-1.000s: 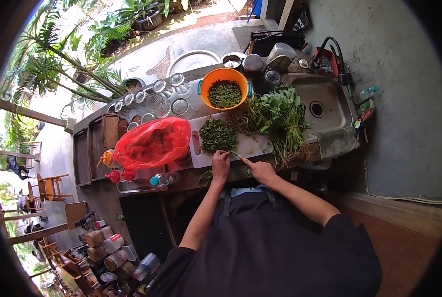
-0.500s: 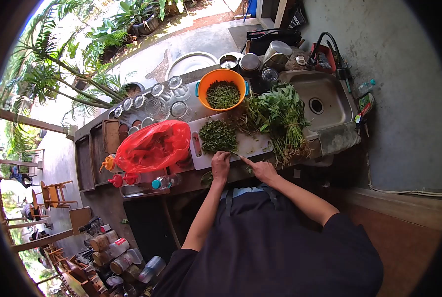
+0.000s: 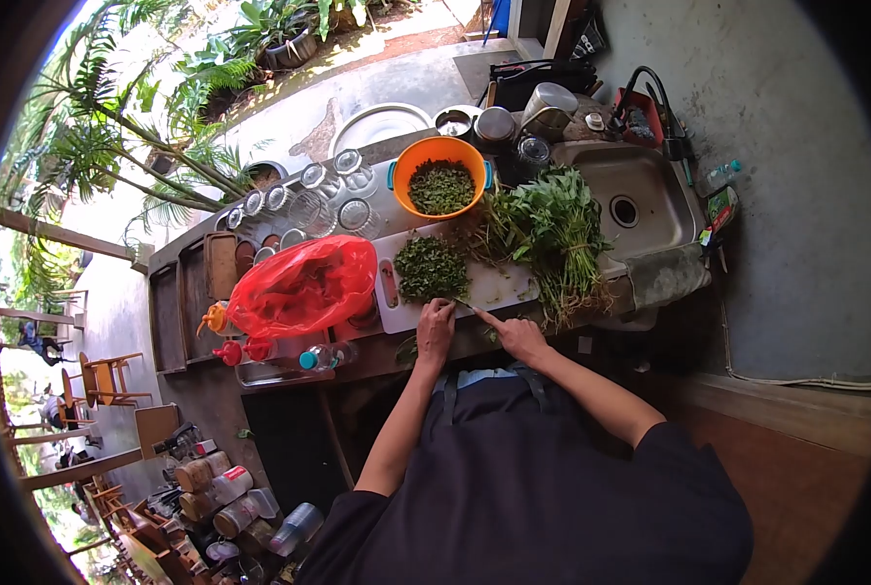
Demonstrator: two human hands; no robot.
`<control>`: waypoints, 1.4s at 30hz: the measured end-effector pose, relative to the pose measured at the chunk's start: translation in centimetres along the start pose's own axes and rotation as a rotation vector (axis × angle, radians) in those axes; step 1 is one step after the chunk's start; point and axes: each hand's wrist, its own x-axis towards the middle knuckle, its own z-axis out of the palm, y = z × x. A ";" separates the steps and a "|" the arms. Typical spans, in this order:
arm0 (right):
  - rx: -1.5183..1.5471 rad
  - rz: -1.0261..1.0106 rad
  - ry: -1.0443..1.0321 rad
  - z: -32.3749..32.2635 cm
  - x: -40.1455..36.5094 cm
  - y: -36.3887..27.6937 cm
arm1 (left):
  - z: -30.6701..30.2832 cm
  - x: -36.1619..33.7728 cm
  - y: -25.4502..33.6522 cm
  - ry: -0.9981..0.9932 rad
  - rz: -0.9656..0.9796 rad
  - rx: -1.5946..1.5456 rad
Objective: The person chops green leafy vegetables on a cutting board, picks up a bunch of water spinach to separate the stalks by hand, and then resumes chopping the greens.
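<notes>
My left hand [image 3: 436, 327] is closed at the near edge of the white cutting board [image 3: 396, 319], its fingers pinched on green stems. My right hand [image 3: 519, 337] grips a knife [image 3: 468, 306] whose thin blade points left toward those stems. Just beyond my left hand lies a heap of chopped greens [image 3: 431, 269] on the board. To the right, a large bunch of leafy greens [image 3: 557, 229] with roots overlaps the board and the counter. An orange colander [image 3: 409, 156] with teal handles holds more cut greens behind the board.
A red plastic bag [image 3: 304, 288] stands left of the board, with a teal-capped bottle [image 3: 325, 358] and red-topped squeeze bottles nearby. Several upturned glasses [image 3: 356, 216] line the counter's back left. A metal sink [image 3: 640, 175] is at right, with a cloth [image 3: 665, 273] on its front edge.
Both hands stay in nearly the same place at the board's edge, still on the stems and knife. The whole view has shifted very slightly.
</notes>
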 end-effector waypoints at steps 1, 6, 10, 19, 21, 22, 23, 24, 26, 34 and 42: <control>0.002 -0.002 -0.001 0.0 -0.1 -0.1 | 0.0 -0.1 0.0 0.012 -0.011 -0.015; -0.051 0.053 -0.067 -1.6 -1.1 -0.1 | 0.5 0.4 -0.6 0.061 -0.100 -0.099; -0.066 0.078 -0.083 -2.7 -0.8 -1.3 | 0.9 0.8 -1.2 0.021 -0.122 -0.104; -0.064 0.112 -0.144 -3.6 0.1 -2.7 | 1.6 1.0 -1.4 0.026 -0.089 -0.104; -0.033 0.123 -0.151 -3.5 0.3 -2.9 | 1.5 1.0 -1.2 0.028 -0.090 -0.098; -0.033 0.120 -0.153 -3.5 0.3 -3.0 | 1.4 1.0 -1.2 0.031 -0.089 -0.093; -0.035 0.120 -0.156 -3.4 0.3 -3.0 | 1.4 1.0 -1.1 0.032 -0.093 -0.093; -0.036 0.122 -0.161 -3.2 0.2 -2.9 | 1.4 1.0 -1.0 0.035 -0.092 -0.099; -0.038 0.127 -0.167 -2.7 0.3 -2.8 | 1.2 1.0 -0.8 0.041 -0.097 -0.104; -0.011 0.012 -0.024 -0.2 0.1 -0.6 | 1.2 0.9 -0.5 0.061 -0.106 -0.100; -0.024 0.051 -0.084 -0.5 0.5 -0.6 | 1.6 0.9 -1.4 0.039 -0.106 -0.147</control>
